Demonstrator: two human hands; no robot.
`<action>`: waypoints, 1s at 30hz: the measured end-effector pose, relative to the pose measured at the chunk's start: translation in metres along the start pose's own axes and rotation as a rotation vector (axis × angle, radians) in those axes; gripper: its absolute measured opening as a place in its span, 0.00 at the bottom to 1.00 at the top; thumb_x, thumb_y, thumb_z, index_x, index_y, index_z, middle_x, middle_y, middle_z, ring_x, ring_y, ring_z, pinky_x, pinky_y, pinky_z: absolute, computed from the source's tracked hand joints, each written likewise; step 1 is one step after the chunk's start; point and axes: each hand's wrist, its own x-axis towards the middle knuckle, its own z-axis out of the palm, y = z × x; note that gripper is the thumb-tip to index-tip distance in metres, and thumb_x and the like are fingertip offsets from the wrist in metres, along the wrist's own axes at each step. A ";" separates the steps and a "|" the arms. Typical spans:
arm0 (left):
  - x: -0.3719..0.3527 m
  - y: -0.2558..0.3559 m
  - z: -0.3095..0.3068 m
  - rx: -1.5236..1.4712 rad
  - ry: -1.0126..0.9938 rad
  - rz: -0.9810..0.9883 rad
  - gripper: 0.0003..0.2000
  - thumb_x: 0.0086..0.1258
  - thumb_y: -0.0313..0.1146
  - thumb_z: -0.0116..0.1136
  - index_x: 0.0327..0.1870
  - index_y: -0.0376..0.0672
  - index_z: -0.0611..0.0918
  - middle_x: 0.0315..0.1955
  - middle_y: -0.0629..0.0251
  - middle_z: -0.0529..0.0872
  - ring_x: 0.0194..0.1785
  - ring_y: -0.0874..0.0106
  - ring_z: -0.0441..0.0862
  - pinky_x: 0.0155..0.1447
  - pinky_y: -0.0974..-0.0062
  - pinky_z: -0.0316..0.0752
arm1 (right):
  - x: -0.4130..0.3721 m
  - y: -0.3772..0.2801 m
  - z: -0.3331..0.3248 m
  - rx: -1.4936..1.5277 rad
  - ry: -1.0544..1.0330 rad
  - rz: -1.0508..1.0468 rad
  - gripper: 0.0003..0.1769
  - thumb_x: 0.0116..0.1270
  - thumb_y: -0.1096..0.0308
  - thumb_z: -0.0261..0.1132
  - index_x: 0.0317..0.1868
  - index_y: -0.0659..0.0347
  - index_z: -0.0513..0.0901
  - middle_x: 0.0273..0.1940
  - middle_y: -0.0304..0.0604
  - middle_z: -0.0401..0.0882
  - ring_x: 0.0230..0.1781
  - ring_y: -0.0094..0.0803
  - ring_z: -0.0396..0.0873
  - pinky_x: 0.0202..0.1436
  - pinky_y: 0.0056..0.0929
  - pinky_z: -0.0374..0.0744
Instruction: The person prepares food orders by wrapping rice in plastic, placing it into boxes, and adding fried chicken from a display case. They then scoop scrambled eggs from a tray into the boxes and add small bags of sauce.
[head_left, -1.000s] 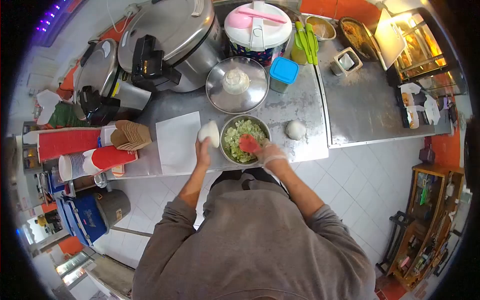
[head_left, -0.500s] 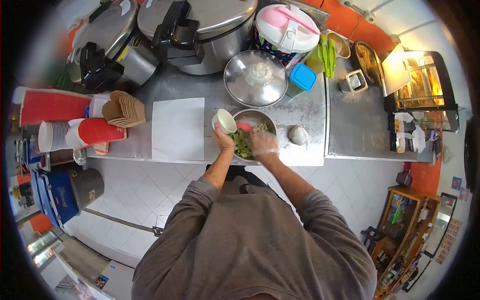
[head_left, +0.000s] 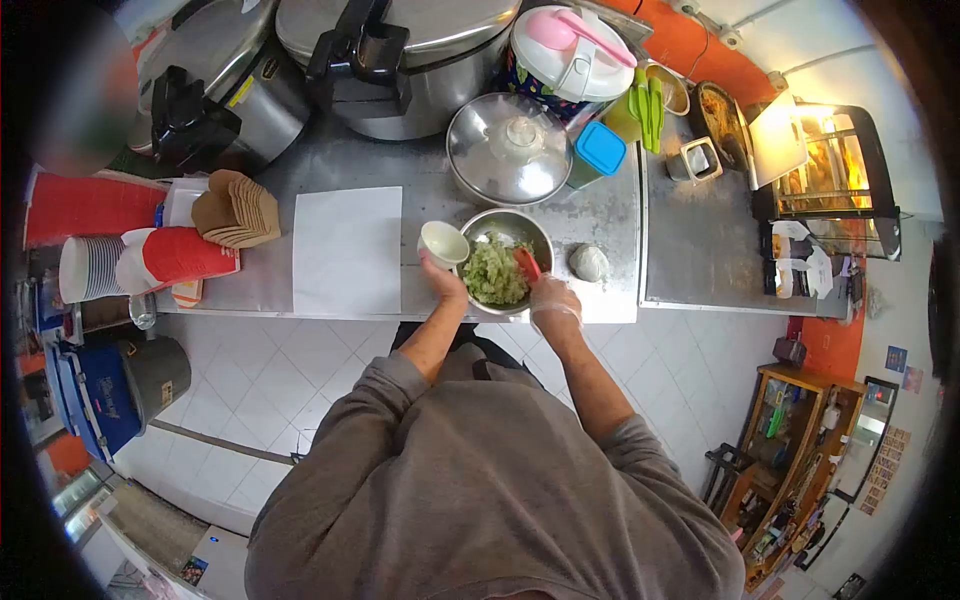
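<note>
The left hand (head_left: 447,284) is holding a small pale cup (head_left: 443,244) at the left rim of a metal bowl (head_left: 521,221), its fingers curling about the cup's lower side and pinching it; whether cup and rim are touching, I cannot tell. The right hand (head_left: 556,298), in a clear glove, is gripping a red spatula (head_left: 526,264), its fingers wrapping around the handle. The spatula's head is reaching into the bowl, at the right side of the chopped green food (head_left: 494,270). The bowl is standing on the metal desk (head_left: 612,222), near the front edge. A round greyish lump (head_left: 589,263) is sitting just right of the bowl, a domed lid (head_left: 500,168) is lying behind it, and a container with a blue top (head_left: 600,149) is standing beside the lid. A white sheet (head_left: 348,250) is lying flat left of the cup, with brown cartons (head_left: 238,208) resting beyond it
</note>
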 end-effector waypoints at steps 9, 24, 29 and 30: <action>0.011 0.001 0.006 0.043 -0.015 0.010 0.32 0.75 0.57 0.37 0.62 0.33 0.71 0.57 0.56 0.76 0.61 0.64 0.72 0.67 0.68 0.61 | -0.006 -0.042 0.069 0.290 0.140 -0.027 0.18 0.72 0.60 0.50 0.38 0.62 0.83 0.41 0.58 0.84 0.41 0.54 0.82 0.45 0.50 0.79; -0.004 0.036 0.011 0.043 -0.224 -0.062 0.33 0.73 0.61 0.40 0.65 0.40 0.69 0.63 0.62 0.72 0.67 0.67 0.66 0.71 0.67 0.57 | 0.004 -0.007 0.055 0.278 0.362 -0.154 0.24 0.68 0.69 0.51 0.65 0.59 0.66 0.35 0.57 0.81 0.36 0.56 0.81 0.41 0.49 0.79; -0.001 0.030 0.017 0.014 -0.187 -0.127 0.35 0.72 0.62 0.39 0.69 0.42 0.65 0.66 0.60 0.68 0.69 0.67 0.63 0.72 0.68 0.55 | -0.014 -0.003 0.021 -0.085 0.265 -0.346 0.32 0.64 0.70 0.54 0.70 0.62 0.61 0.44 0.54 0.82 0.40 0.48 0.83 0.41 0.44 0.81; -0.003 0.036 0.019 0.016 -0.187 -0.129 0.35 0.72 0.62 0.39 0.69 0.42 0.65 0.66 0.60 0.68 0.69 0.67 0.63 0.72 0.68 0.55 | -0.017 -0.001 -0.003 -0.127 0.225 -0.263 0.30 0.65 0.70 0.54 0.68 0.62 0.63 0.41 0.53 0.82 0.39 0.47 0.83 0.40 0.44 0.81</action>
